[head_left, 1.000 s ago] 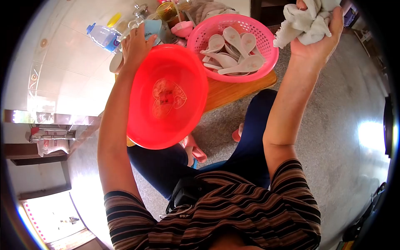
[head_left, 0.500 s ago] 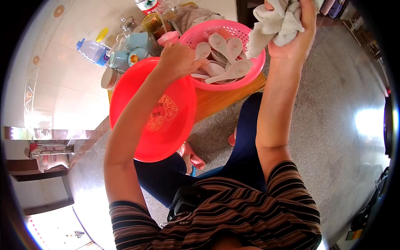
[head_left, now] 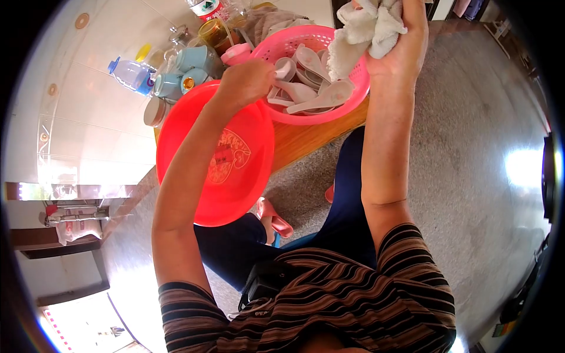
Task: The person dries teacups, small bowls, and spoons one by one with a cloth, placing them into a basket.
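My left hand (head_left: 248, 81) is closed at the left rim of a pink perforated basket (head_left: 313, 119), its fingers around the end of a white spoon (head_left: 283, 72). Fingertips are partly hidden behind the hand. Several more white soup spoons (head_left: 332, 96) with faint printed patterns lie piled in the basket. At the basket's upper right, my right hand (head_left: 406, 50) grips a crumpled white cloth (head_left: 360, 29), palm turned up beneath it. Under my left forearm a red plastic basin (head_left: 250, 182) leans tilted, with a gold print and label on its bottom.
The basket rests on a wooden table (head_left: 297, 144). Along the tiled wall stand light-blue cups (head_left: 194, 59), a clear bottle (head_left: 130, 75) with a blue cap, a pink cup (head_left: 236, 54), an amber jar (head_left: 218, 34) and a folded brown cloth (head_left: 273, 22).
My left hand has closed, its thumb drawn in, at the spoons near the basket's left side. My right hand and the cloth have shifted slightly left over the basket's edge.
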`<act>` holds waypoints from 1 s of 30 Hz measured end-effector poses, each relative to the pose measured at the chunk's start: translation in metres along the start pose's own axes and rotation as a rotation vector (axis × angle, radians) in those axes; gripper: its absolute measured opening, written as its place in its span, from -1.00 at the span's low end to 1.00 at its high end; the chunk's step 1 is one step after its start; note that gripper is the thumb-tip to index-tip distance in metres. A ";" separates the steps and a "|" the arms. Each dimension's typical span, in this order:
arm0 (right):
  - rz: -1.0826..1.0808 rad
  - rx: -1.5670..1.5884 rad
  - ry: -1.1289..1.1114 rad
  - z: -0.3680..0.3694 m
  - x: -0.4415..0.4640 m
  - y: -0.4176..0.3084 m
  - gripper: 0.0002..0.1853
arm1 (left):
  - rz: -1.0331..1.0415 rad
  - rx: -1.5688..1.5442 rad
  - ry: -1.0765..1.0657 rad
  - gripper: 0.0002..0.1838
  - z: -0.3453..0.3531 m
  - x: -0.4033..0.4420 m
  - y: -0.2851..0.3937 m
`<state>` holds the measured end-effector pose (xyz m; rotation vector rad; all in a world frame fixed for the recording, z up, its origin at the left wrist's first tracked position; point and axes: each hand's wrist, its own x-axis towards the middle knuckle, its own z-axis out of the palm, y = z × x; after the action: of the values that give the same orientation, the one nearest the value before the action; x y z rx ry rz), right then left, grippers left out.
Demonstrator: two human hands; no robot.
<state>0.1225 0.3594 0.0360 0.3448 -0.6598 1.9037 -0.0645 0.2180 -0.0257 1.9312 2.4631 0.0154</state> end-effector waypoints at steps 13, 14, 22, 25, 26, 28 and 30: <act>-0.551 -1.172 -0.605 0.053 -0.072 0.115 -0.68 | -0.367 -1.364 0.451 -0.72 -0.061 -0.147 0.030; -0.546 -1.162 -0.615 0.051 -0.079 0.123 -0.68 | -0.332 -1.337 0.508 -0.71 -0.064 -0.156 0.031; 0.223 -0.938 -0.612 0.060 -0.105 0.128 -0.73 | -0.344 -1.370 0.733 -0.65 -0.029 -0.216 0.041; 0.595 -0.640 -0.470 0.066 -0.111 0.131 -0.65 | -0.358 -1.433 0.608 -0.64 -0.025 -0.222 0.032; 0.598 -0.651 -0.490 0.068 -0.112 0.131 -0.65 | -0.412 -1.441 0.519 -0.64 -0.023 -0.223 0.027; 0.481 -0.736 -0.505 0.070 -0.116 0.133 -0.65 | -0.378 -1.464 0.583 -0.67 -0.014 -0.225 0.020; 0.457 -0.746 -0.510 0.069 -0.122 0.140 -0.64 | -0.445 -1.086 0.726 -0.72 -0.008 -0.228 0.017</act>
<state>0.0419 0.1845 -0.0118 0.1986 -1.8455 1.8236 0.0059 0.0007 -0.0169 0.9421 2.2310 1.8363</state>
